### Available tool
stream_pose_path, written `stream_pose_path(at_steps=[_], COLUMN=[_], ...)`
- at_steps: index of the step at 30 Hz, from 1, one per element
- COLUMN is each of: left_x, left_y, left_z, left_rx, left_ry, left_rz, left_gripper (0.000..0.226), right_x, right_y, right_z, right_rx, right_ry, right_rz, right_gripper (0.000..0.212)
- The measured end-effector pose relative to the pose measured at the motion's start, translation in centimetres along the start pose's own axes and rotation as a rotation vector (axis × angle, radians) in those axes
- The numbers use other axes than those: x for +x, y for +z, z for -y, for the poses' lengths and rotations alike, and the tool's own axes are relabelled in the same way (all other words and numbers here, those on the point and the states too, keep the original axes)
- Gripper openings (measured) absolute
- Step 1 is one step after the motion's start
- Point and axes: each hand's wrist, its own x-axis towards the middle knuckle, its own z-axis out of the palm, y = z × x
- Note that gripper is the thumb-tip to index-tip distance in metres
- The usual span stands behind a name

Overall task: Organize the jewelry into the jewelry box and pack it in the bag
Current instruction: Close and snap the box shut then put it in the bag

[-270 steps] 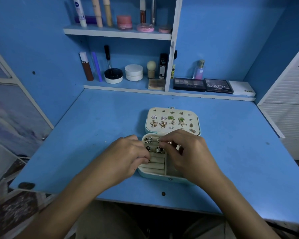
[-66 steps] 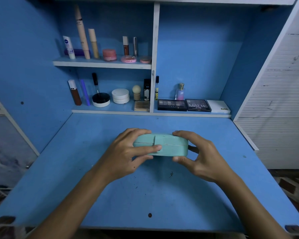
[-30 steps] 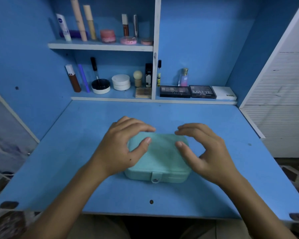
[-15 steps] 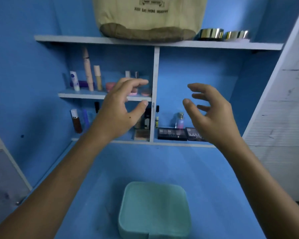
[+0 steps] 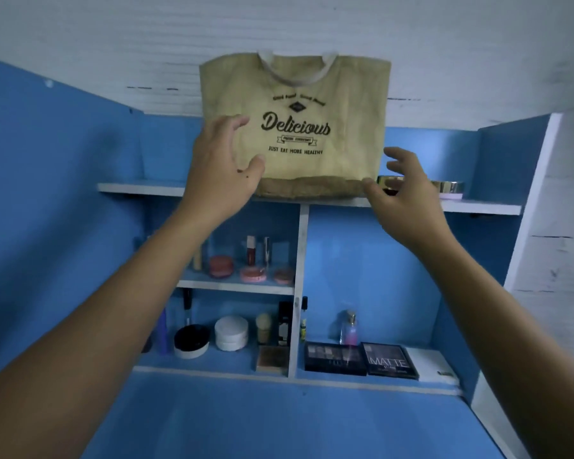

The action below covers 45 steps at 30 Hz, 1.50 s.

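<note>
Hands raised with fingers spread and holding nothing, left hand [image 5: 222, 167] before the jute tote bag [image 5: 295, 127] upright on the top shelf [image 5: 478, 207], right hand [image 5: 405, 197] at its lower corner, gold tins [image 5: 444, 186] just beside.

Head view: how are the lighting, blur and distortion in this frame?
Head view: dim, bluish light; the bag print reads sharply, the left hand and right hand show slight motion blur, and the wide lens bends the top shelf and side panels.

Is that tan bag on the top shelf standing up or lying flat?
Standing up: the bag rests on its base, handle at top.
</note>
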Motion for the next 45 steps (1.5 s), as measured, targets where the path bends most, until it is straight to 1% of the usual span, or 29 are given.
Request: stream_pose_path(at_steps=[3,6,9,11,14,18,24,31,36,41,45], left_x=[2.1,4.0,5.1,5.3,5.2,5.0,4.8,3.6,1.5,-1.7,-5.2], left_y=[0.0,0.0,0.1,0.1,0.4,0.5,0.1,-2.1,-3.8,-5.3,-5.9], left_z=[0.6,1.3,2.0,2.4,2.9,2.6,2.1,0.0,-1.2,-2.2,-2.1], left_rx=[0.000,-0.029,-0.075,-0.058,0.000,-0.034,-0.090,-0.158,-0.225,-0.278,-0.300], left_ry=[-0.129,-0.303,-0.486,-0.532,-0.534,-0.515,-0.430,-0.339,-0.276,-0.185,-0.175], left_rz=[-0.011,0.009,0.097,0.167,0.214,0.180,0.104,0.028,-0.029,-0.037,-0.042], left_gripper=[0.064,0.071,0.070,0.069,0.070,0.060,0.057,0.063,0.064,0.063,0.066], right_x=[2.5,4.7,6.5,7.2,7.4,7.3,6.2,4.4,1.6,-1.7,-5.2], right_y=[0.2,0.3,0.3,0.5,0.9,1.2,0.8,-1.2,-3.5,-5.2,-5.5], right_z=[0.4,0.6,0.7,0.7,0.8,0.7,0.7,1.7,2.9,3.0,2.4], right_rx=[-0.015,-0.037,-0.087,-0.116,-0.148,-0.134,-0.064,0.017,0.016,0.073,0.076], right_ry=[0.063,0.142,0.224,0.279,0.318,0.316,0.304,0.230,0.142,0.072,0.032], right_rz=[0.010,0.019,0.016,0.048,0.124,0.134,0.087,0.007,-0.036,-0.085,-0.106], right_gripper=[0.059,0.064,0.068,0.067,0.062,0.060,0.060,0.058,0.058,0.062,0.058])
